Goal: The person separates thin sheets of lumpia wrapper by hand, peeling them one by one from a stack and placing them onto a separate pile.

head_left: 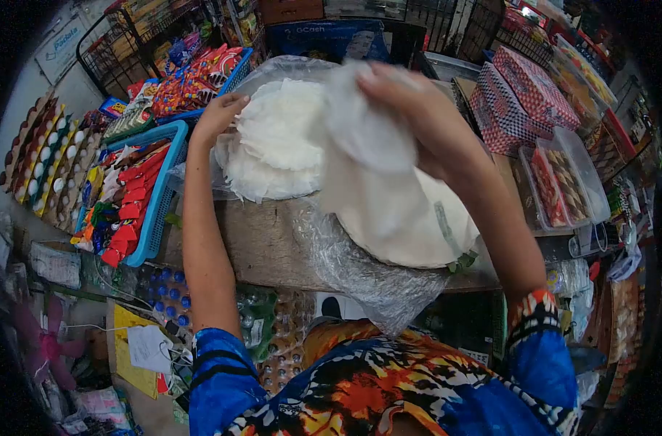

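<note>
Thin white round sheets [280, 134] lie in a loose pile on clear plastic at the back of the wooden table. My left hand [220, 116] rests at the pile's left edge, its fingers curved against the sheets or plastic; its grip is unclear. My right hand [400, 91] is raised over the table, pinching a white sheet [371, 145] that hangs down, blurred by motion. Below it on the right lies a second, flatter stack of round sheets [440, 218], with a green strip on top and crumpled clear plastic [360, 272] under its front edge.
Blue baskets of packaged snacks [153, 211] and egg trays [51, 163] stand at the left. Checkered boxes [523, 94] and a clear plastic container [563, 182] are at the right. The wooden table's [262, 243] front edge is close to my body. Bottles sit below it.
</note>
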`<action>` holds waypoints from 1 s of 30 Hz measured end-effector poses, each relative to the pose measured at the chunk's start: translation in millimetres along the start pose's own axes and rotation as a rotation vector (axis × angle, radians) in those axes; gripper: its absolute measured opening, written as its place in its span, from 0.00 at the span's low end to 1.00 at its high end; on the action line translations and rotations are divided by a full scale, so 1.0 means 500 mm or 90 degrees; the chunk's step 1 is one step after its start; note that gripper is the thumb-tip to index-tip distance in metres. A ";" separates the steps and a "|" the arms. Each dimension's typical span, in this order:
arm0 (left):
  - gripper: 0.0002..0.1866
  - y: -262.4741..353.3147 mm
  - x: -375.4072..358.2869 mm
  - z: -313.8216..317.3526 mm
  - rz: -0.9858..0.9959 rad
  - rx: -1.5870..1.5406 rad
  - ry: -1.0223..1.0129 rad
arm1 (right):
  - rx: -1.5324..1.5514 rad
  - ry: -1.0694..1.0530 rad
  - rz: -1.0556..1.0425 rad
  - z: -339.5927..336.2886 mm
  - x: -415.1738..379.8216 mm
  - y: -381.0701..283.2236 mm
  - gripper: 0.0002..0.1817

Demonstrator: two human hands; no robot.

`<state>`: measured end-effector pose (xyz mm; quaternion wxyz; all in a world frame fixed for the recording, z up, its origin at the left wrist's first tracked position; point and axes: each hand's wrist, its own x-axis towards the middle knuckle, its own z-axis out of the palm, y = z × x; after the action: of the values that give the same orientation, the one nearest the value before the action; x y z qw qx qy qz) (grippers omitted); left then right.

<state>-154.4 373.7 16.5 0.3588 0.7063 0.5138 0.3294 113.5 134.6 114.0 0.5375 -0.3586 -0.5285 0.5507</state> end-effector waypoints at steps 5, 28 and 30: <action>0.23 -0.087 0.043 -0.036 -0.058 -0.223 0.024 | 0.151 0.021 -0.049 0.056 0.240 0.007 0.13; 0.10 0.265 -0.240 0.254 0.432 -0.044 -0.284 | -0.681 0.043 -0.007 -0.138 -0.362 0.036 0.12; 0.09 0.290 -0.309 0.301 0.486 -0.030 -0.407 | -0.703 0.102 0.011 -0.132 -0.403 0.057 0.13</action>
<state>2.5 168.8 45.3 0.3680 0.9014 0.0748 0.2155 204.4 -44.3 39.6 0.3037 -0.6321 -0.6930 0.1674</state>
